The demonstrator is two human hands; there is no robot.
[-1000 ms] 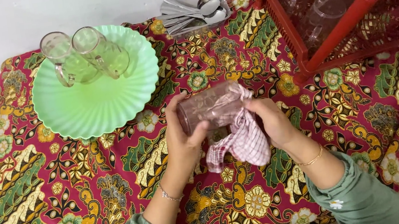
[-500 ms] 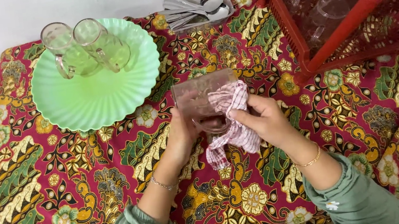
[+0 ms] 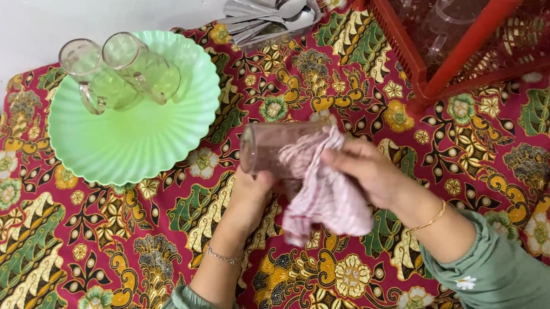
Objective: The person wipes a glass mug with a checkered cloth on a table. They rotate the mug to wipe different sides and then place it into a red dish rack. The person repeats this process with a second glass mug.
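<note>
From the head camera, looking down: a clear glass mug (image 3: 274, 149), smooth and cylindrical, is held on its side above the table (image 3: 92, 270), roughly at the middle of the view and just below and right of the green plate (image 3: 138, 133). The left hand (image 3: 251, 186) is closed around the mug from underneath, fingers wrapped on the glass wall near its base end. The right hand (image 3: 366, 171) is closed on a soft checked cloth (image 3: 323, 194), red and white, crumpled; part of the cloth is pushed into the mug's mouth and the rest hangs loose below the hands. Both wrists carry thin bracelets, and the sleeves are a muted green fabric.

The table is covered by a patterned cloth, dark red with green and yellow flowers and leaves. The green plate is glossy plastic with a scalloped rim; two clear handled mugs (image 3: 119, 72) lie on its far edge, touching each other. At the far edge of the table a bunch of shiny metal spoons (image 3: 267, 14) lies in a clear tray. At the upper right stands a red plastic rack (image 3: 478, 28) with lattice walls, and more clear mugs sit inside it.
</note>
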